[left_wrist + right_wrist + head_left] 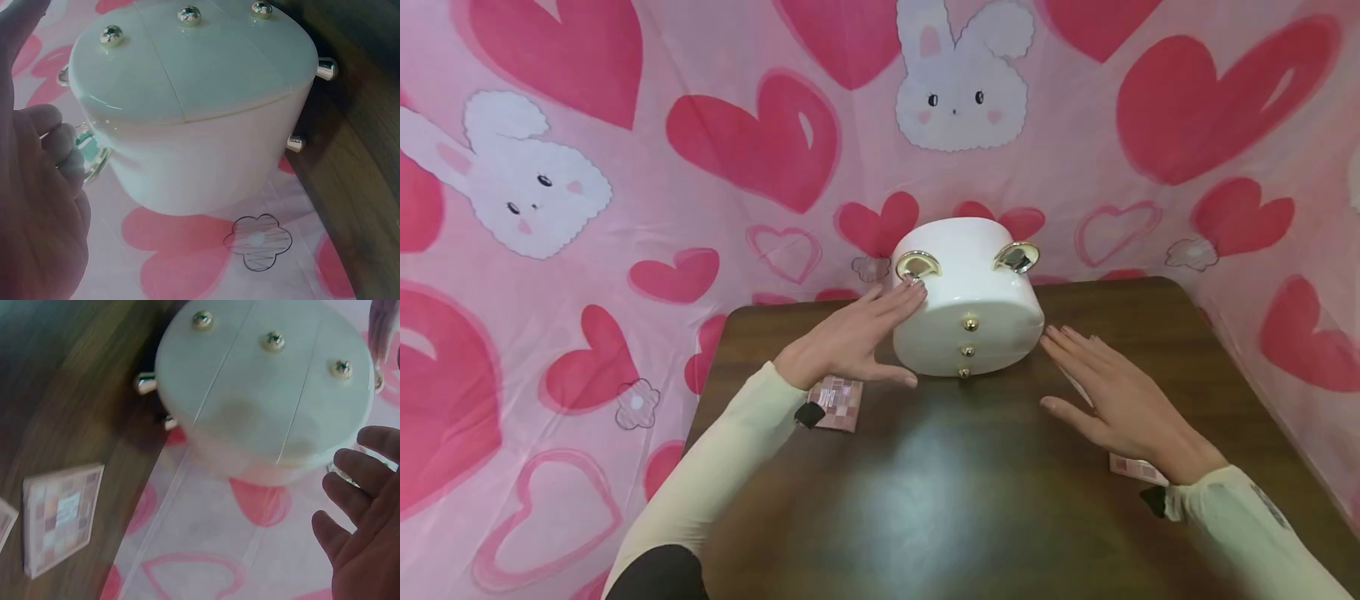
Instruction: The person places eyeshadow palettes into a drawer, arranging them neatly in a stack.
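A glossy white rounded box stands at the back of the table. It has two gold ear-shaped pieces on top, and three gold knobs run down its front; thin seams divide the front, as the right wrist view shows. My left hand is at the box's left side, fingers extended near the left ear; whether they touch it I cannot tell. By the right side my right hand has its fingers stretched toward the box, holding nothing. Short gold feet show beneath the box in the left wrist view.
A pink checkered flat case lies under my left wrist. Another such case is partly hidden by my right wrist. Pink cloth with hearts and rabbits hangs behind and beside the brown wooden table.
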`<state>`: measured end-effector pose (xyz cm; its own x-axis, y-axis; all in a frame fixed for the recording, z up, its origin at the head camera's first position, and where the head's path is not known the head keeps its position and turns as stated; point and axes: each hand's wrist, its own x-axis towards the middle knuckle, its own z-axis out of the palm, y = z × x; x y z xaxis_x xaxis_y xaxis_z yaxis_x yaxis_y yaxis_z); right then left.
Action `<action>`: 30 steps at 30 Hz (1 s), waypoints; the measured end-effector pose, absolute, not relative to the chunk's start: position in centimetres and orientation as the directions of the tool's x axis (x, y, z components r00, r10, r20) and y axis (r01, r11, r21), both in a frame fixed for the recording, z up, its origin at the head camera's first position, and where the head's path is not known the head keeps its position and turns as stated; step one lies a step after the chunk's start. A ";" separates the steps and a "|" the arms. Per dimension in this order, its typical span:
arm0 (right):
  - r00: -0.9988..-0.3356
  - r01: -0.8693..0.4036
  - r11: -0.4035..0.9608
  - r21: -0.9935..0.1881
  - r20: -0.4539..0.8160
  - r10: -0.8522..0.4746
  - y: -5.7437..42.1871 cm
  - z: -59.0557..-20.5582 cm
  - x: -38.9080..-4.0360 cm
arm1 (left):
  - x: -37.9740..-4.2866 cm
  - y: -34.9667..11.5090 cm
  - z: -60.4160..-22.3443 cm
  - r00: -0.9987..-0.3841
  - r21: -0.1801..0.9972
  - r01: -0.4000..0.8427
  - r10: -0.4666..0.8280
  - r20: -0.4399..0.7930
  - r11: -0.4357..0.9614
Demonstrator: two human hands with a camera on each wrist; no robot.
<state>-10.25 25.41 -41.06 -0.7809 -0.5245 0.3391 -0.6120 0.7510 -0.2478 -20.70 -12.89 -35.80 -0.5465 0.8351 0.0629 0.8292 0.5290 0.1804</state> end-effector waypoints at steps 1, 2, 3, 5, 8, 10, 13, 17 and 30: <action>-0.776 -0.618 0.744 -0.254 0.354 -0.523 25.1 -41.0 -10.3 | -20.9 -12.8 -35.8 -0.548 0.189 0.827 0.834 0.064 0.529; -0.769 -0.624 0.738 -0.258 0.369 -0.521 24.8 -41.0 -10.4 | -21.0 -12.6 -35.8 -0.550 0.197 0.825 0.832 0.066 0.530; -0.766 -0.627 0.734 -0.262 0.383 -0.517 24.5 -41.0 -10.4 | -21.2 -12.5 -35.9 -0.552 0.208 0.822 0.831 0.069 0.529; -0.759 -0.633 0.725 -0.271 0.399 -0.514 23.9 -40.9 -10.6 | -21.5 -12.3 -36.0 -0.556 0.227 0.817 0.828 0.069 0.530; -0.764 -0.629 0.722 -0.289 0.403 -0.504 23.1 -40.9 -10.6 | -21.8 -12.2 -36.2 -0.562 0.246 0.809 0.825 0.060 0.534; -0.773 -0.620 0.721 -0.309 0.397 -0.494 22.6 -40.9 -10.6 | -21.9 -12.2 -36.4 -0.564 0.252 0.807 0.824 0.058 0.534; -0.788 -0.605 0.716 -0.348 0.390 -0.476 22.0 -41.1 -10.5 | -22.1 -12.1 -36.7 -0.564 0.269 0.803 0.824 0.051 0.533; -0.789 -0.604 0.700 -0.381 0.411 -0.457 21.3 -41.5 -10.7 | -22.4 -11.8 -37.2 -0.560 0.293 0.801 0.826 0.060 0.522; -0.785 -0.594 0.647 -0.478 0.522 -0.334 18.9 -42.2 -12.1 | -22.9 -11.5 -37.5 -0.568 0.332 0.786 0.821 0.058 0.521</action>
